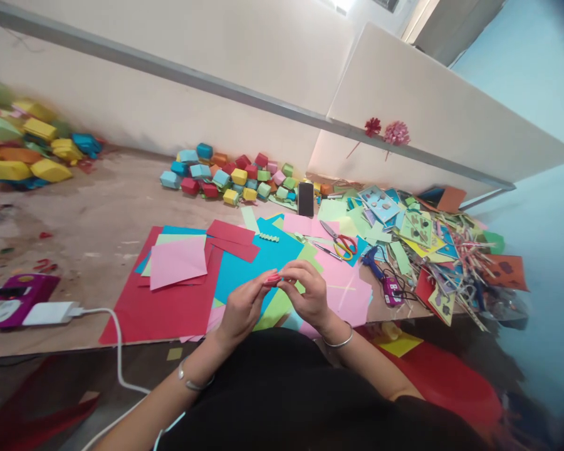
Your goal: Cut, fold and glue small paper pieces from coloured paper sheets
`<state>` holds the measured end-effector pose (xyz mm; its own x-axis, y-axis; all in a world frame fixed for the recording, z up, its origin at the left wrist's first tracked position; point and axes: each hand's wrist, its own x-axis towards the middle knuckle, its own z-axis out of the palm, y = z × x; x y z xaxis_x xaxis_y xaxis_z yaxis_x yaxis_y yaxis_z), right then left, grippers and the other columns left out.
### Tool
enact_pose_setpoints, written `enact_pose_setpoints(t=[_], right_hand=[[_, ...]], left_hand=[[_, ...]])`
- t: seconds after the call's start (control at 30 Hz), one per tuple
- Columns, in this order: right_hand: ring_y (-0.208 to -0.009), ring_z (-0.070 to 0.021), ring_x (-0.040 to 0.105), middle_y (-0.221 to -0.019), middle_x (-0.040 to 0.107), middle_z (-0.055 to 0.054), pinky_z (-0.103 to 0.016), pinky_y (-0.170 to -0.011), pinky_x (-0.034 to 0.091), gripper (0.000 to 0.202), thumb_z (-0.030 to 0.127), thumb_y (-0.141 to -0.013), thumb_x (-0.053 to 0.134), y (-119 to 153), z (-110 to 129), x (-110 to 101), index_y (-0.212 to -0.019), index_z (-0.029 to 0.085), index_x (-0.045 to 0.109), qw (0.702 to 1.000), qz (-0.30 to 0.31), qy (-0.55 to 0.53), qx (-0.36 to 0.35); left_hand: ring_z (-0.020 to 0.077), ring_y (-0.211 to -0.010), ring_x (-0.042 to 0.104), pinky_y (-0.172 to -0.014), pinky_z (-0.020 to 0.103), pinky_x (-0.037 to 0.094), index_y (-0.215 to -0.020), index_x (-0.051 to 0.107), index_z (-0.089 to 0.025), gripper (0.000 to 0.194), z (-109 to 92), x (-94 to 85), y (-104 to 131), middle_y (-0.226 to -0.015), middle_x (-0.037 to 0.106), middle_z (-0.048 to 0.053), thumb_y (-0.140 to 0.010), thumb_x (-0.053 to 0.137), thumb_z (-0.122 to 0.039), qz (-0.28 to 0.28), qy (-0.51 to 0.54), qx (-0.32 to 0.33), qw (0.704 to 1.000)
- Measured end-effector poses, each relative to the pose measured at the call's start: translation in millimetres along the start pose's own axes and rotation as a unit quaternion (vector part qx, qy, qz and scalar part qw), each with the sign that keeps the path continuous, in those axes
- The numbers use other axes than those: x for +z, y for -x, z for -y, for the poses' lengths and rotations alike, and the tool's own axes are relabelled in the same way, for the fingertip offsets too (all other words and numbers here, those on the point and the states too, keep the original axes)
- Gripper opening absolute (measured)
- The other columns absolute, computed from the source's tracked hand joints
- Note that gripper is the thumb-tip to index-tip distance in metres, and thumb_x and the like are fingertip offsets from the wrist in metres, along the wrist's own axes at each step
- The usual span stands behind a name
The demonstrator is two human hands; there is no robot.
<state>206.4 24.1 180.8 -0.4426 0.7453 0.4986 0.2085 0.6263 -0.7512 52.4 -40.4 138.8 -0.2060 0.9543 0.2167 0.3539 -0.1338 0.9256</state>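
Between my two hands, over the coloured sheets, is a small folded red paper strip. My left hand is closed, pinching the strip between thumb and fingers. At its other end the fingertips of my right hand pinch together on the strip. Just beyond lies a small light-green zigzag-folded strip on a blue sheet. Scissors with red and yellow handles rest on pink paper, beside a pen.
Left of my hands, pink paper tops a stack on a red sheet. Behind are small paper boxes and a phone. A blue glue gun, a purple socket box and piled scraps lie right.
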Motion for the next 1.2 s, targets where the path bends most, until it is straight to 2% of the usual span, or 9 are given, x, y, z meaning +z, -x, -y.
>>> enact_pose_setpoints(t=[0.1,0.2,0.33,0.57,0.73,0.87,0.97,1.07,1.2], right_hand=[[-0.087,-0.0165,0.065,-0.09,0.067,-0.006,-0.03,-0.077,0.057,0.008,0.023,-0.092,0.062,1,2,3,-0.094,0.023,0.07,1.0,-0.005,0.013,-0.01],[-0.085,-0.0159,0.066,-0.087,0.068,-0.006,-0.029,-0.076,0.057,0.007,0.022,-0.092,0.062,1,2,4,-0.09,0.022,0.069,0.999,-0.014,0.03,-0.024],[-0.083,-0.0162,0.066,-0.083,0.069,-0.006,-0.029,-0.076,0.056,0.008,0.022,-0.091,0.063,-2,3,1,-0.083,0.021,0.064,0.998,0.008,0.037,-0.048],[-0.068,-0.0138,0.061,-0.07,0.065,-0.002,-0.028,-0.068,0.052,0.022,0.031,-0.092,0.063,-4,6,-4,-0.072,0.021,0.058,0.999,0.038,0.031,0.021],[-0.062,-0.0111,0.059,-0.072,0.066,0.0,-0.024,-0.062,0.051,0.012,0.031,-0.089,0.067,-2,6,-4,-0.084,0.021,0.063,0.999,-0.003,0.006,0.054],[-0.066,-0.012,0.061,-0.077,0.069,-0.001,-0.027,-0.068,0.053,0.013,0.03,-0.091,0.062,-2,6,-5,-0.101,0.022,0.067,0.998,0.019,-0.022,0.058],[-0.066,-0.0115,0.061,-0.077,0.068,-0.001,-0.026,-0.068,0.053,0.016,0.03,-0.091,0.063,-4,7,-6,-0.104,0.022,0.067,0.995,0.024,-0.054,0.08],[-0.066,-0.0115,0.06,-0.077,0.068,-0.001,-0.024,-0.063,0.052,0.02,0.034,-0.087,0.067,-6,8,-6,-0.102,0.02,0.067,0.989,0.04,-0.084,0.114],[-0.064,-0.0121,0.056,-0.071,0.065,-0.002,-0.025,-0.059,0.048,0.019,0.033,-0.09,0.064,-8,12,-6,-0.076,0.02,0.063,0.993,0.052,-0.044,0.096]], left_hand=[[0.0228,-0.096,0.073,-0.086,0.03,0.057,-0.108,0.075,-0.025,0.031,2,-1.3,0,-0.111,0.077,0.007,-0.092,0.052,-0.04,0.005,-0.022,0.023,0.999],[0.0228,-0.095,0.074,-0.085,0.029,0.057,-0.107,0.075,-0.025,0.029,2,-1.4,1,-0.109,0.077,0.008,-0.092,0.054,-0.036,-0.004,-0.031,0.048,0.998],[0.0218,-0.091,0.075,-0.083,0.026,0.056,-0.103,0.076,-0.025,0.024,0,0.1,1,-0.103,0.079,0.008,-0.092,0.056,-0.034,-0.021,-0.02,0.053,0.998],[0.0222,-0.085,0.074,-0.078,0.027,0.056,-0.092,0.077,-0.026,0.031,-5,0.9,3,-0.094,0.08,0.006,-0.09,0.057,-0.049,-0.012,-0.004,0.002,1.0],[0.0212,-0.083,0.074,-0.076,0.027,0.056,-0.096,0.077,-0.025,0.032,-15,0.9,3,-0.094,0.08,0.006,-0.09,0.057,-0.05,-0.002,0.044,-0.023,0.999],[0.0204,-0.076,0.073,-0.071,0.027,0.056,-0.095,0.075,-0.023,0.034,-17,2.7,5,-0.085,0.078,0.005,-0.087,0.061,-0.053,-0.007,0.094,-0.078,0.992],[0.0191,-0.071,0.07,-0.068,0.026,0.054,-0.085,0.073,-0.022,0.029,-16,3.3,6,-0.078,0.076,0.003,-0.085,0.065,-0.05,-0.042,0.127,-0.106,0.985],[0.0178,-0.069,0.068,-0.065,0.026,0.052,-0.079,0.075,-0.023,0.024,-20,0.8,5,-0.078,0.076,0.002,-0.085,0.068,-0.045,-0.07,0.1,-0.081,0.989],[0.0185,-0.073,0.065,-0.069,0.029,0.049,-0.076,0.075,-0.025,0.02,-28,-4.3,0,-0.078,0.074,0.003,-0.086,0.067,-0.04,-0.082,0.031,-0.002,0.996]])
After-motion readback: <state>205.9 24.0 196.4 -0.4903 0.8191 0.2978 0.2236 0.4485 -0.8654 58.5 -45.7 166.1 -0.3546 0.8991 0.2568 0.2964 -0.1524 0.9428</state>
